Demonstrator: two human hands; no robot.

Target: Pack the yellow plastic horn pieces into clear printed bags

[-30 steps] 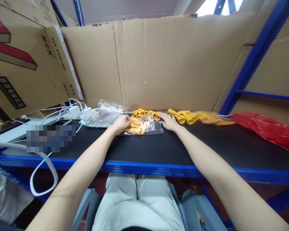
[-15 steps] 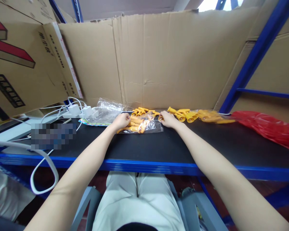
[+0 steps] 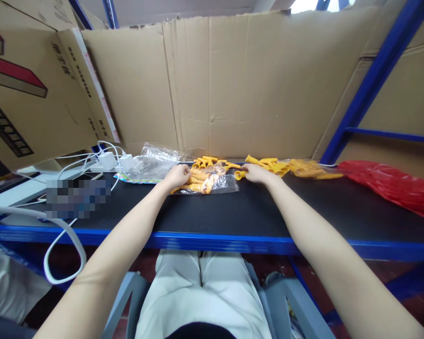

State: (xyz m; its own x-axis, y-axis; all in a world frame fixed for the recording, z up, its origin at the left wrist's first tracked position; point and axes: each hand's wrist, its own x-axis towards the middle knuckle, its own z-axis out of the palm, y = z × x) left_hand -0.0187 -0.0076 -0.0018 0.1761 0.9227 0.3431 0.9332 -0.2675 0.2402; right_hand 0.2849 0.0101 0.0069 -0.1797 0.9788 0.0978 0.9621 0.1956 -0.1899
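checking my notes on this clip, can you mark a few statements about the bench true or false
1. The left hand rests on a clear bag of yellow parts. True.
2. The right hand holds a red bag. False: it grips a yellow part; the red bag lies apart at far right.
3. Loose yellow parts lie beyond the right hand. True.
4. The white chargers sit right of the hands. False: they sit to the left.

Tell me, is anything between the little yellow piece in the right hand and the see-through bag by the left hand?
Nothing visible. The right hand holds a yellow piece just right of the clear bag, which the left hand grips at its left end. Only bare black shelf shows in the gap.
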